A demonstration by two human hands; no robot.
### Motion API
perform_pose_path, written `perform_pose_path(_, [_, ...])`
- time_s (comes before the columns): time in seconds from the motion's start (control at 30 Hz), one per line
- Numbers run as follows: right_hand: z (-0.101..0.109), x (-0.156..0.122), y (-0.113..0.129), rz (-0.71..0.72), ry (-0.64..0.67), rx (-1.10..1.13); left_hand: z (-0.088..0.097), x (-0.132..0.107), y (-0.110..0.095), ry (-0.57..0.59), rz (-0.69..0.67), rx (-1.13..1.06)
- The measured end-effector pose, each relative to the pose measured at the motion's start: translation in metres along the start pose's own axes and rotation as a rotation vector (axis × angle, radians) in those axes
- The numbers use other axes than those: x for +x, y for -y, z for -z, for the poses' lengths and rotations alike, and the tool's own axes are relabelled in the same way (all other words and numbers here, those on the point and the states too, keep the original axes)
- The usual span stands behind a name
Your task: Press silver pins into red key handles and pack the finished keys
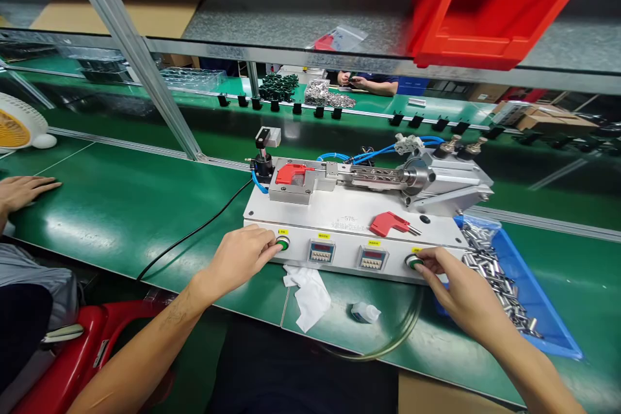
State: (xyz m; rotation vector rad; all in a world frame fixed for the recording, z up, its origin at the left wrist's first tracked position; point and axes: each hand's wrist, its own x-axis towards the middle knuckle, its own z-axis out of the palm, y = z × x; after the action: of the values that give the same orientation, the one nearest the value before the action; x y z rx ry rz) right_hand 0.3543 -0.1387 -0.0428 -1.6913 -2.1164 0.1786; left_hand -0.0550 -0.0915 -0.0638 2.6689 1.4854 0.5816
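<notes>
Left hand [242, 259] on left button [282, 243], right hand [460, 294] on right button [413, 262]; both empty, fingers loosely curled. Risk: red clip [388, 223] lying loose near machine's [349, 213] front edge, liable to be jarred off.

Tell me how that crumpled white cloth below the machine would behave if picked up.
The crumpled white cloth probably hangs floppy and light, since it lies in soft folds. Pushed, it would likely bunch rather than roll on the green bench.

My left hand [240, 257] half hides the left green button [283, 243], my right hand [463, 294] the right green button [412, 262]; the counter displays [321, 251] are unreadably small.
</notes>
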Motion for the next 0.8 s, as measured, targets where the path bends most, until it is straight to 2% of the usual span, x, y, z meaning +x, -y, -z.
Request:
perform_pose_path(0.17, [0.001, 0.001, 0.001, -0.011, 0.003, -0.008, 0.002, 0.000, 0.002, 0.037, -0.001, 0.011])
perform_pose_path(0.5, [0.002, -0.005, 0.012, -0.038, 0.013, -0.072, -0.002, -0.006, 0.002, -0.013, -0.008, -0.023])
perform_pose_path(0.8, [0.005, 0.001, 0.007, -0.003, 0.024, -0.043, 0.000, -0.001, 0.003, 0.044, -0.019, 0.000])
